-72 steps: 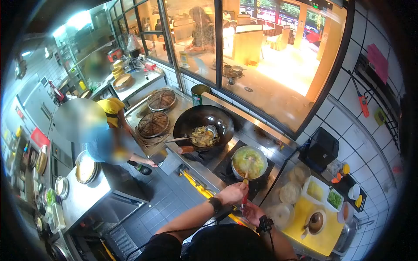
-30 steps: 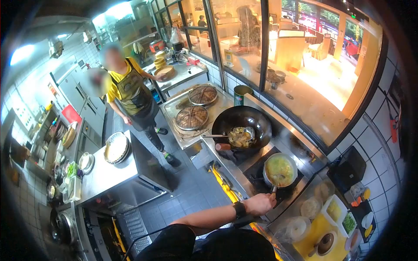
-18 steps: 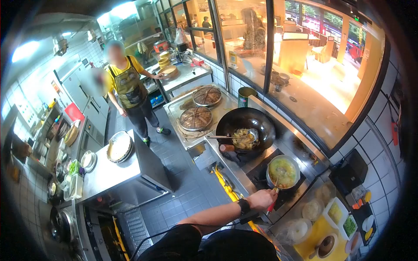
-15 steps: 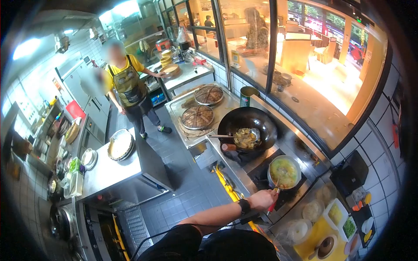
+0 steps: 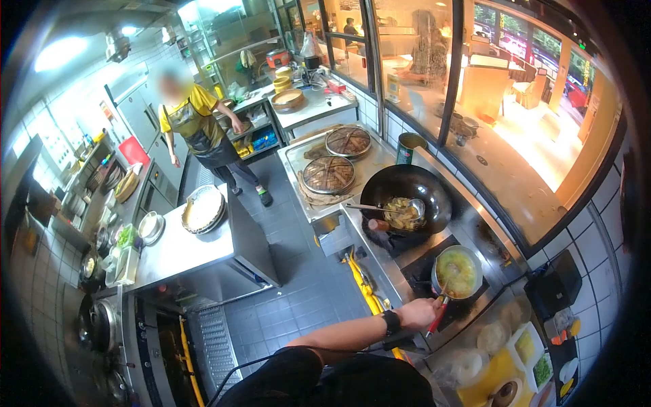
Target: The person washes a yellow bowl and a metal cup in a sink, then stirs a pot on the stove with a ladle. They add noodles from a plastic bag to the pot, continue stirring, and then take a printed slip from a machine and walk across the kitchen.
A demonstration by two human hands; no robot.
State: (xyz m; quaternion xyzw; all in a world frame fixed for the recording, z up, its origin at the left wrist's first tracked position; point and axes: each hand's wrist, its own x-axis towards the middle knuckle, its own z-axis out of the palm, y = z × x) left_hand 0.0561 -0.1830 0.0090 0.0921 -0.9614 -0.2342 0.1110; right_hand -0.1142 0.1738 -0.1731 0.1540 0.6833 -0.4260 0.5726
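At the far left a person in a yellow shirt (image 5: 193,125) stands by a shelf. Nearer, a steel tabletop (image 5: 178,249) carries a round tray (image 5: 203,209). Right of it, 2 bamboo steamers (image 5: 329,174) sit beside a black wok (image 5: 407,200). The left hand (image 5: 417,313) has its fingers clenched around the red handle of the small pan (image 5: 458,273) of yellow soup, on the burner near right. The right hand is out of sight.

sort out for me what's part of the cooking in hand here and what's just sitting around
In hand:
left hand
red-handled utensil
small pot of yellow soup

Sitting around:
black wok with ladle
two round steamer lids
green can
white tubs of toppings
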